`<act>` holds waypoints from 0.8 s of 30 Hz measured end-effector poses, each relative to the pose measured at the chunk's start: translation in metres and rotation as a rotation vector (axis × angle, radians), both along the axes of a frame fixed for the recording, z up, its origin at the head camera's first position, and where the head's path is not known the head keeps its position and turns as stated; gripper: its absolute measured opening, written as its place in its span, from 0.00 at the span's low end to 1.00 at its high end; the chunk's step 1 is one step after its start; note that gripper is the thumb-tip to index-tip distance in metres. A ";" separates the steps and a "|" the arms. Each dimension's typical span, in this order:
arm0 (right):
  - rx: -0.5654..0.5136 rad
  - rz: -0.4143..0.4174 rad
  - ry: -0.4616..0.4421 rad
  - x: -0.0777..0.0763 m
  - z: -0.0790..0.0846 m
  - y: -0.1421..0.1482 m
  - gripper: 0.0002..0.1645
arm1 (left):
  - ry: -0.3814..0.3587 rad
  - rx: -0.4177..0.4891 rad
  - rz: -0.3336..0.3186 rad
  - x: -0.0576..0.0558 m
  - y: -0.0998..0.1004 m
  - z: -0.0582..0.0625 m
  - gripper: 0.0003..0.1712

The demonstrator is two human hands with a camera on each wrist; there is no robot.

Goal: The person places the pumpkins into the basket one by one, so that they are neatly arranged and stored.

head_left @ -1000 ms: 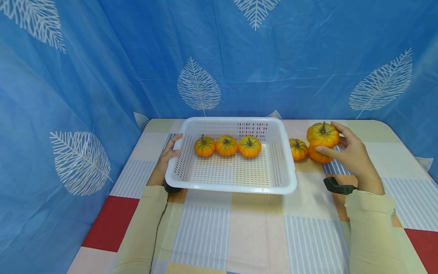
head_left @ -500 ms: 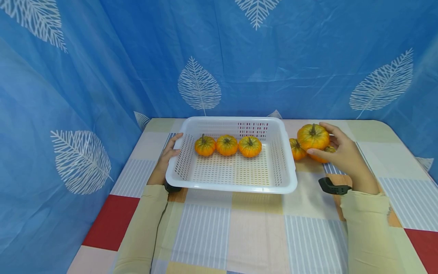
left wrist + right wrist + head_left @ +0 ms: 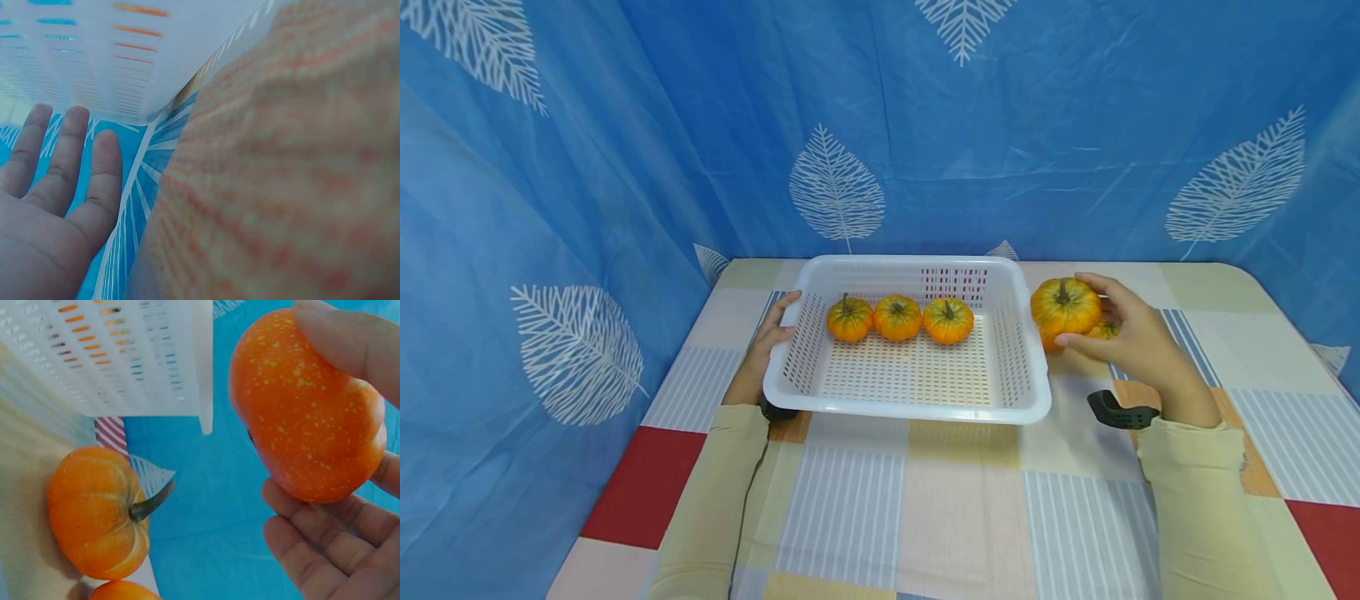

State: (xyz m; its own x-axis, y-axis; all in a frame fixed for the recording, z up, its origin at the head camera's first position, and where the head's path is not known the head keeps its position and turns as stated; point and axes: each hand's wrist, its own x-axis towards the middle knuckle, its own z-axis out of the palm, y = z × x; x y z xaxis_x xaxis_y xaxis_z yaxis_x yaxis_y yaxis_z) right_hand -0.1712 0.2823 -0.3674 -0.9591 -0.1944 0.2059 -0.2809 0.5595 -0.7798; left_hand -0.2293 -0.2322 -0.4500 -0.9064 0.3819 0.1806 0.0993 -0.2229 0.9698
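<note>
My right hand holds a small orange pumpkin between thumb and fingers, raised just right of the white plastic basket. In the right wrist view the held pumpkin shows its speckled orange skin, with the thumb over one side and fingers on the other. Three more pumpkins stand in a row inside the basket, among them the middle pumpkin. At the basket's left side rests my left hand; the left wrist view shows its fingers straight beside the slotted wall.
Beyond the basket's right wall, two pumpkins stand on the table, partly hidden by the held one and my hand; one pumpkin shows its stem in the right wrist view. A checked cloth covers the table. Blue leaf-print curtain hangs behind.
My right hand has carried the pumpkin leftward and slightly nearer, from over the right table pumpkin to beside the basket's right rim. The left hand and basket have stayed put.
</note>
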 end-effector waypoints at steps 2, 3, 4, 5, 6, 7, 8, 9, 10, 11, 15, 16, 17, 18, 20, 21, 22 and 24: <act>0.008 0.012 0.009 0.000 0.001 -0.002 0.53 | 0.003 0.002 0.000 0.000 0.000 0.000 0.36; 0.010 0.017 0.010 0.000 0.002 -0.003 0.53 | 0.006 0.005 0.000 0.000 0.000 -0.001 0.36; 0.008 0.022 0.008 0.000 0.002 -0.004 0.53 | 0.009 0.007 -0.001 -0.001 0.000 -0.001 0.36; 0.005 0.026 0.005 0.001 0.003 -0.005 0.53 | 0.014 0.012 -0.006 -0.001 0.000 -0.001 0.36; 0.005 0.031 0.006 0.001 0.003 -0.007 0.53 | 0.018 0.016 -0.012 -0.001 0.000 -0.001 0.36; -0.002 0.039 0.003 0.001 0.003 -0.008 0.53 | 0.023 0.018 -0.016 -0.001 0.000 -0.001 0.36; -0.006 0.047 0.006 0.001 0.003 -0.009 0.53 | 0.027 0.019 -0.020 -0.002 0.000 -0.001 0.35; -0.012 0.057 0.008 0.002 0.003 -0.011 0.53 | 0.028 0.019 -0.024 -0.002 0.000 -0.002 0.35; -0.012 0.063 0.013 0.002 0.003 -0.012 0.54 | 0.028 0.018 -0.027 -0.002 -0.001 -0.002 0.35; -0.009 0.069 0.020 0.002 0.004 -0.013 0.54 | 0.032 0.020 -0.032 -0.002 -0.001 -0.002 0.36; 0.026 0.081 0.042 0.003 0.005 -0.018 0.55 | 0.029 0.015 -0.029 -0.004 -0.002 -0.004 0.36; 0.031 0.083 0.043 0.003 0.005 -0.019 0.55 | 0.027 0.012 -0.025 -0.005 -0.002 -0.004 0.36; 0.037 0.086 0.046 0.004 0.005 -0.020 0.55 | 0.026 0.011 -0.025 -0.005 -0.002 -0.004 0.36; 0.041 0.089 0.048 0.004 0.005 -0.021 0.55 | 0.021 0.008 -0.020 -0.005 -0.002 -0.004 0.36; 0.040 0.100 0.051 0.005 0.006 -0.024 0.54 | 0.015 0.000 -0.014 -0.004 -0.002 -0.004 0.36; 0.038 0.106 0.053 0.006 0.007 -0.025 0.54 | 0.012 0.000 -0.012 -0.004 -0.001 -0.003 0.36; 0.038 0.111 0.053 0.007 0.008 -0.026 0.54 | 0.008 -0.003 -0.007 -0.004 -0.001 -0.003 0.36; 0.047 0.119 0.051 0.008 0.010 -0.027 0.53 | 0.002 0.003 -0.009 -0.003 -0.001 -0.003 0.36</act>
State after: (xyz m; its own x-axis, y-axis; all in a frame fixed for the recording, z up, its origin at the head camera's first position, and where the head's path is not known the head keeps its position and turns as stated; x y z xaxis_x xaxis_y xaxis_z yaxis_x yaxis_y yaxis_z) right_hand -0.1629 0.2549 -0.3577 -0.9171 -0.3169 0.2419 -0.3862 0.5555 -0.7364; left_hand -0.2325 -0.2331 -0.4530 -0.9028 0.3890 0.1835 0.0992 -0.2269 0.9689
